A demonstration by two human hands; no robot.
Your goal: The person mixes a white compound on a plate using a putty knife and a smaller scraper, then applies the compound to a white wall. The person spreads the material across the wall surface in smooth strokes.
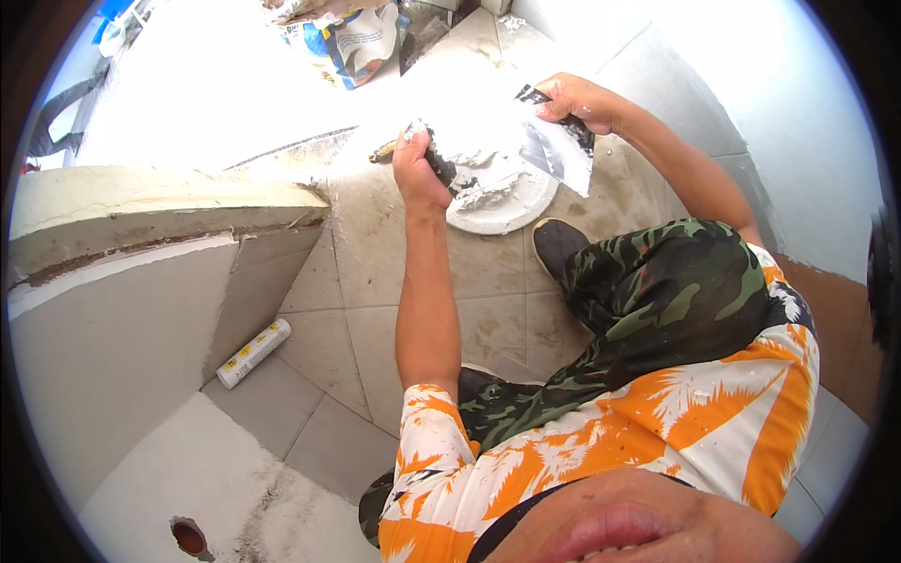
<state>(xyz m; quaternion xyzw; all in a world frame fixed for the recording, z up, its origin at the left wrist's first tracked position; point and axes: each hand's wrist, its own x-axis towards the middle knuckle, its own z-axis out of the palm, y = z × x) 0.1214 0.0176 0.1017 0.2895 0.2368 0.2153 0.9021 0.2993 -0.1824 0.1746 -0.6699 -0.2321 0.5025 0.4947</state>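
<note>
My left hand [419,174] is wrapped round a dark-handled tool [439,161] smeared with white paste; glare hides much of its far end. In my right hand [574,101] is a putty knife with a wide, shiny metal blade [559,155] and a black grip. The blade slants down over the right side of a round white pan [507,223]. Thick white paste [493,178] lies heaped in the pan, between my two hands. The pan rests on the tiled floor in front of my shoe [557,251].
A torn, printed bag [355,47] sits at the far side. Left of me a low tiled wall [169,211] juts in, with a white cartridge tube [253,354] at its foot. A pipe hole [189,537] opens lower left. A pale wall [788,141] stands right.
</note>
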